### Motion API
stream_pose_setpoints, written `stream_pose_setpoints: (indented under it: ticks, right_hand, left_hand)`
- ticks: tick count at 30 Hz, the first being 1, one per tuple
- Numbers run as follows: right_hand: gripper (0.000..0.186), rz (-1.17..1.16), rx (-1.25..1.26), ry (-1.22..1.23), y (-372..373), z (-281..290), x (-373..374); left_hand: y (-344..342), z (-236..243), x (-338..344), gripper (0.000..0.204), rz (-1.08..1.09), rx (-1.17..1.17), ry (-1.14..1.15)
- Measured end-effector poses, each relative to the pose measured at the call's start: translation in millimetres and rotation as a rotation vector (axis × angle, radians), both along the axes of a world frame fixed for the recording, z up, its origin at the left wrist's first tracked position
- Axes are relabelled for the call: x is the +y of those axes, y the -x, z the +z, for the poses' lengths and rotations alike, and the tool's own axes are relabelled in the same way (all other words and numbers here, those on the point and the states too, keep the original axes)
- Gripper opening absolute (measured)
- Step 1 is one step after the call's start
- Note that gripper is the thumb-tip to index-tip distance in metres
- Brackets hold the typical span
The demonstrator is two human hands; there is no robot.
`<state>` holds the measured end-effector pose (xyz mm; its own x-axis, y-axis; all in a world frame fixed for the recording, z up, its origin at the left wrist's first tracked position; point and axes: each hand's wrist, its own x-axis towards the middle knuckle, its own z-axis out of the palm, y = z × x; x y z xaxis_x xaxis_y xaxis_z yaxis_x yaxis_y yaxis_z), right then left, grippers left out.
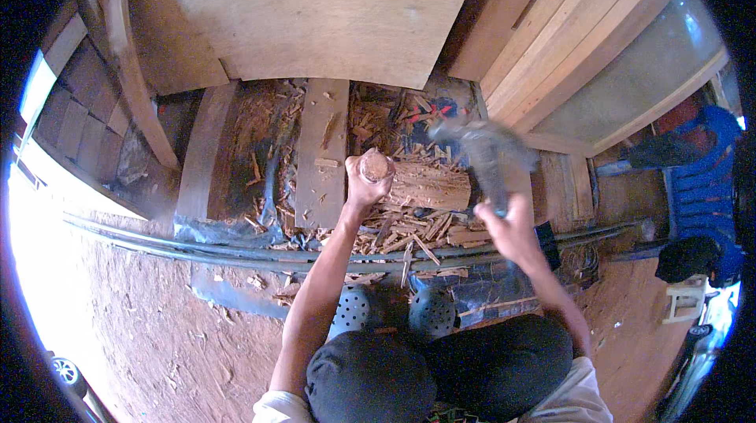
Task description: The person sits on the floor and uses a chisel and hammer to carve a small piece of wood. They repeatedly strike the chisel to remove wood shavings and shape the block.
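My left hand [364, 193] is closed around a round-ended wooden piece [376, 166], whose pale top faces up; its lower part is hidden. Beneath and beside that hand lies a thick log block [431, 185] with a rough, chipped surface. My right hand [513, 235] grips a short-handled tool [490, 151] with a wide dark head, raised to the right of the block. Motion smears the tool, so its exact kind cannot be made out. Splintered wood chips [417, 230] surround the block.
Flat boards [323, 147] run away from me on the left. A large plywood sheet [315, 13] stands behind, with long planks [567, 37] at the right. Thin pipes [236, 250] cross in front of my feet. A blue plastic chair [705, 194] is far right.
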<state>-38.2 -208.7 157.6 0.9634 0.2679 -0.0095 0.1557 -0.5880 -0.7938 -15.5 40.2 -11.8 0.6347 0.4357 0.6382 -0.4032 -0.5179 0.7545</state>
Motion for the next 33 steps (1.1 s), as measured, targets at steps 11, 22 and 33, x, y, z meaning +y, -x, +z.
stream_pose_setpoints:
  ticks: [11,22,33]
  right_hand:
    - [0.018,0.251,-0.33,0.224,4,5,55]
    - [0.022,0.023,-0.248,-0.177,19,96,54]
    - [0.021,-0.057,0.303,-0.047,-6,49,42]
  left_hand:
    - [9,-6,2,0.023,-0.184,0.359,0.051]
    - [1,20,4,0.021,-0.129,0.043,0.114]
    - [9,16,7,0.033,-0.185,0.284,0.171]
